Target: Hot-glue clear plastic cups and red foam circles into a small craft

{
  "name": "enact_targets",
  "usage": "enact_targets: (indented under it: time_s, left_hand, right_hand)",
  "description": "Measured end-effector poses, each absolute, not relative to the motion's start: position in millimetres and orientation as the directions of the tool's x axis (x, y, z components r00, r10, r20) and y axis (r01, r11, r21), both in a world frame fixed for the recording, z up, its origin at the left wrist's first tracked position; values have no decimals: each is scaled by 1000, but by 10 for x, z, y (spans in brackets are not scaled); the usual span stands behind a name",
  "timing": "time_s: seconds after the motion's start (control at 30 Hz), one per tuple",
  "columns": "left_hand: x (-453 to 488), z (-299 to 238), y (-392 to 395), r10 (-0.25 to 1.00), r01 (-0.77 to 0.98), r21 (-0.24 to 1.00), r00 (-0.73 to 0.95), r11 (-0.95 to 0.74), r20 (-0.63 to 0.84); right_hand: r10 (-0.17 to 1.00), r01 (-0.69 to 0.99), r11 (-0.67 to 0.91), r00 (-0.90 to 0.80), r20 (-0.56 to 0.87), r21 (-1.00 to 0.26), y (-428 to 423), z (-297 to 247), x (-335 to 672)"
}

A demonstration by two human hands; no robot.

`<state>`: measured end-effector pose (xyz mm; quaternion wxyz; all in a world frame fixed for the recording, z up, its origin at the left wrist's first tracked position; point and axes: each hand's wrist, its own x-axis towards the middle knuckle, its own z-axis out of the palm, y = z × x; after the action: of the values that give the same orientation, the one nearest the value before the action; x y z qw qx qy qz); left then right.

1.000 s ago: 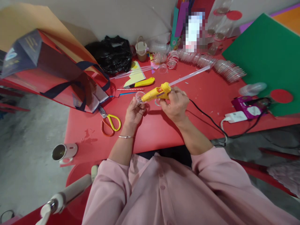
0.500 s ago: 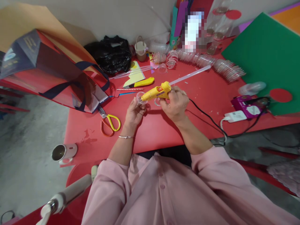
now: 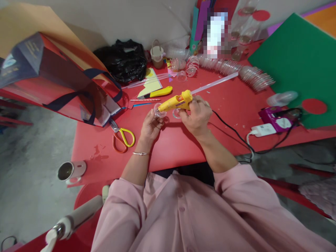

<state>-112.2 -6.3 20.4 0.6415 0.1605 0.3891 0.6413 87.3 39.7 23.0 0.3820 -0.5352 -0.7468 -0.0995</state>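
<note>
My right hand (image 3: 196, 116) grips a yellow glue gun (image 3: 174, 102) with a long clear glue stick (image 3: 215, 83) jutting out behind it. The gun's nozzle points left and down into a small clear plastic cup (image 3: 159, 109) pinched in my left hand (image 3: 151, 126). Both hands hover just above the red table (image 3: 168, 147). A second clear cup (image 3: 176, 113) lies under the gun by my right fingers. The gun's black cord (image 3: 231, 130) runs right toward a white plug (image 3: 264, 130).
Orange-and-yellow scissors (image 3: 122, 137) lie left of my hands, a yellow utility knife (image 3: 157, 93) behind them. A red bag (image 3: 60, 80), a black plastic bag (image 3: 124, 63), rows of clear lids (image 3: 236, 71), a green sheet (image 3: 296, 63) and a purple device (image 3: 278, 119) surround the work spot.
The glue gun's nozzle has edged slightly down and left onto the cup. Otherwise both hands stay put.
</note>
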Motion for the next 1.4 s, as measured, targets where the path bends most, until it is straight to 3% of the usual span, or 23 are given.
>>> enact_targets:
  time_s: [0.27, 0.67, 0.87, 1.4]
  left_hand:
    - [-1123, 202, -73, 946, -704, 698, -123, 131, -301]
    - [-1109, 189, -77, 957, -688, 717, -117, 114, -264]
    - [-1097, 238, -80, 937, -671, 726, -138, 150, -321]
    - [-1083, 236, -83, 936, -680, 716, -125, 160, -328]
  right_hand:
    - [754, 863, 400, -119, 646, -308, 385, 292, 876]
    - [725, 891, 377, -116, 679, -251, 423, 228, 898]
    - [731, 892, 378, -122, 672, -249, 425, 233, 908]
    - [758, 887, 345, -71, 648, -306, 421, 326, 920]
